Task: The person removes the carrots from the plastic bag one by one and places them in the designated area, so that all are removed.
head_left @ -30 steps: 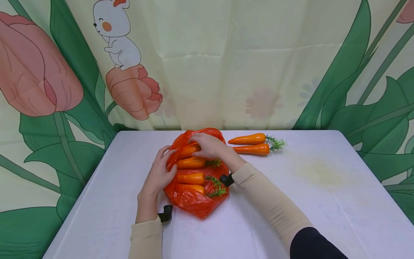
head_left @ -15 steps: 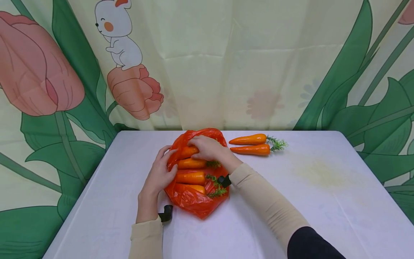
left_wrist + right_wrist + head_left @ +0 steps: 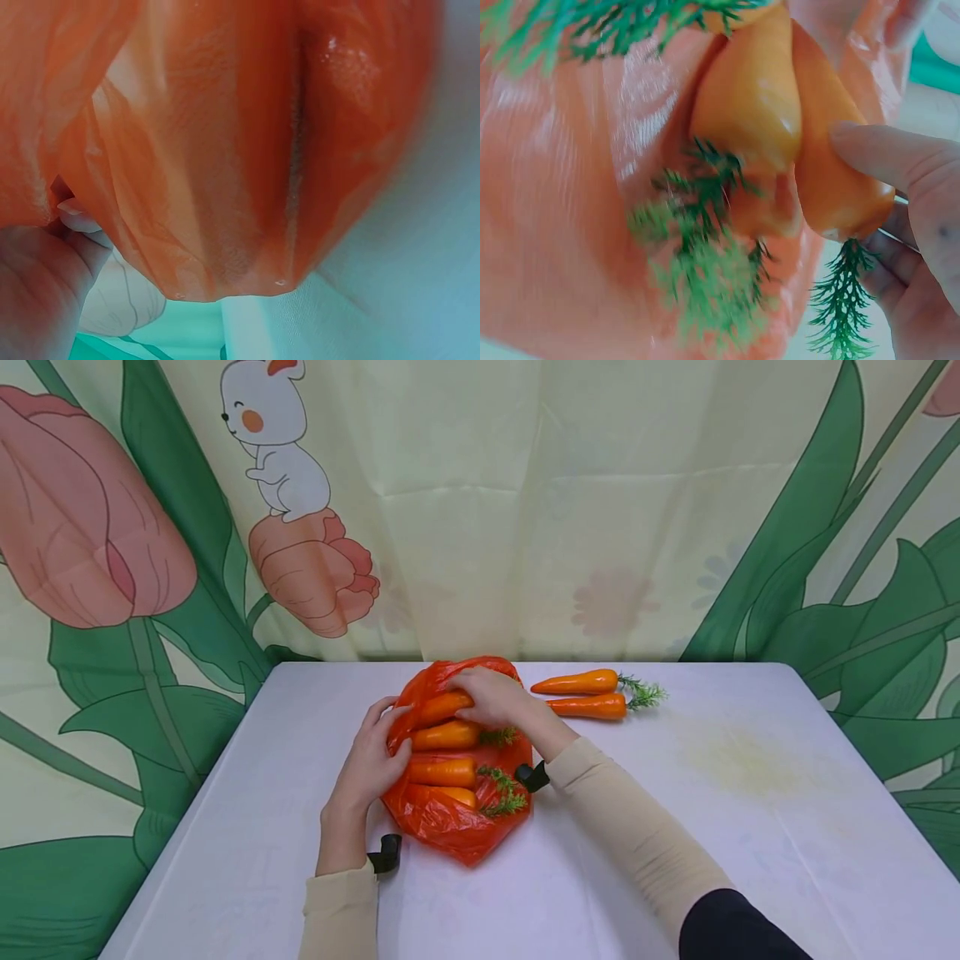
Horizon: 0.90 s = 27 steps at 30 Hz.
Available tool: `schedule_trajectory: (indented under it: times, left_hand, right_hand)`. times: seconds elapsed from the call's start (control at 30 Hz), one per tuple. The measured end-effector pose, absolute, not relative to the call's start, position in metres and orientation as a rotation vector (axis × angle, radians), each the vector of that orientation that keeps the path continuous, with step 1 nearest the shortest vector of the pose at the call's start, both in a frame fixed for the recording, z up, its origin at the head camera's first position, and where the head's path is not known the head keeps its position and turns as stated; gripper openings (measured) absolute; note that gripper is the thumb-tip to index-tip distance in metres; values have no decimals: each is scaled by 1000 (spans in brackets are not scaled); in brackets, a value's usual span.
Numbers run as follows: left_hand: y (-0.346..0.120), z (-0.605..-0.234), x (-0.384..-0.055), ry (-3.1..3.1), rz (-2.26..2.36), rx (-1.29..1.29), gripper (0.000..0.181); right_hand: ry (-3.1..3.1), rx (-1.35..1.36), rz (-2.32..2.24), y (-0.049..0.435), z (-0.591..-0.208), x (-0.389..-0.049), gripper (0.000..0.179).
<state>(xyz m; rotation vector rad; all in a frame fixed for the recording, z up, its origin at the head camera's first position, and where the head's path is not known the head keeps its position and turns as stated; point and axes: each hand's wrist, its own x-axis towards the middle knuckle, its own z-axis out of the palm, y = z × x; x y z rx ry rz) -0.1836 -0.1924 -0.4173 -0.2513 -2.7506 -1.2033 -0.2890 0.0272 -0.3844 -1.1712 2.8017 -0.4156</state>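
A red plastic bag (image 3: pixel 467 845) lies on the table with its mouth facing me, several glossy orange carrots inside. My left hand (image 3: pixel 369 762) holds the bag's left edge; in the left wrist view its fingers pinch the thin film (image 3: pixel 172 165). My right hand (image 3: pixel 495 697) reaches into the mouth and grips the farthest carrot (image 3: pixel 447 707). Thumb and fingers close around that carrot's thick end in the right wrist view, its green top hanging below. Nearer me in the bag lie another carrot (image 3: pixel 446 737) and a carrot (image 3: pixel 442 772) with leafy greens (image 3: pixel 504 797).
Two more carrots, an upper carrot (image 3: pixel 581 682) and a lower carrot (image 3: pixel 588 706), lie right of the bag near the table's back edge. A white cloth covers the table (image 3: pixel 675 827). Behind it hangs a printed curtain (image 3: pixel 465 527).
My right hand dips slightly into the bag, then shifts back up and right, with the gripped carrot's thick end showing more. My left hand stays at the bag's edge.
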Motion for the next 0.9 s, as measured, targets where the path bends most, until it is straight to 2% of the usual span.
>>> schedule_trajectory:
  times: [0.43, 0.9]
  left_hand:
    - [-192, -420, -185, -2752, -1212, -219, 52]
    - [-194, -427, -187, -2735, -1342, -172, 62]
  right_hand:
    - [2921, -999, -687, 84, -361, -273, 41]
    - [2989, -829, -1000, 152, -367, -240, 39]
